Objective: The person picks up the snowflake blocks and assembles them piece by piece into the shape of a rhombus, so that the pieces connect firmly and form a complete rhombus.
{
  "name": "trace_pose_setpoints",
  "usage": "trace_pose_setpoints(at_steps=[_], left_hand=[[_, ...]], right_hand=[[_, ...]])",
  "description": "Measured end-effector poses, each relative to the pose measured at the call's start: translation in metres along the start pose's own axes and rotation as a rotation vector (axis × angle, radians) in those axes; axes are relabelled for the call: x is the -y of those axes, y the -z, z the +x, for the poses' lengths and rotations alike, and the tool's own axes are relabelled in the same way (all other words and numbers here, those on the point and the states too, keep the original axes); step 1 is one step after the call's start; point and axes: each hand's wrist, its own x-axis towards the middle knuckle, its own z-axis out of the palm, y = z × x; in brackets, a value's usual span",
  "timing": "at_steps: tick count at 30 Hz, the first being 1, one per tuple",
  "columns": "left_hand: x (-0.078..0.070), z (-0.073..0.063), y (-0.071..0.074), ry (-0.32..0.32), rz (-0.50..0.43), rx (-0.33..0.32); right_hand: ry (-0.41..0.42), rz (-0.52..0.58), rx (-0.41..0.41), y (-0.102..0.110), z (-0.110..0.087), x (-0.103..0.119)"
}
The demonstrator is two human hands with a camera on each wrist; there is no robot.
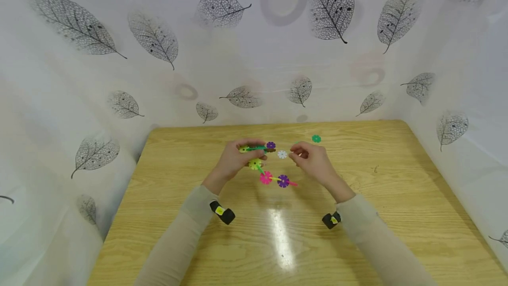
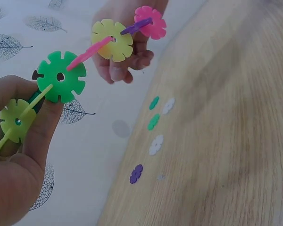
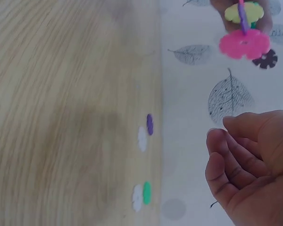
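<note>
Left hand point(image 1: 236, 159) pinches the disc chain point(image 1: 266, 178) over the table point(image 1: 178, 153); right hand point(image 1: 314, 162) looks empty, fingers loosely curled; seems mid-linking tbh, so next move probably calls for pinching the far white disc point(image 1: 282, 154).

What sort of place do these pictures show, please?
Probably an indoor craft or play corner: a wooden table with a leaf-printed white covering around its back and sides, and a green flower-shaped disc lying on the table.

Multicoloured chain point(image 2: 68, 84) — white, leaf-patterned backdrop point(image 1: 254, 61)
</note>
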Motion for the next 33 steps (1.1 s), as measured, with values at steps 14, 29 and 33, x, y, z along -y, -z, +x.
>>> trace_pose_setpoints(at_steps=[14, 29, 33], left_hand=[[0.001, -0.001, 0.001, 0.020, -0.043, -0.028], [-0.001, -0.001, 0.001, 0.029, -0.100, -0.039], [-0.002, -0.001, 0.001, 0.022, -0.097, -0.036]], right_hand=[[-0.082, -0.125, -0.002, 0.007, 0.005, -0.055], [-0.121, -0.194, 0.033, 0.001, 0.011, -0.083], [-0.084, -0.234, 0.026, -0.002, 0.013, -0.083]])
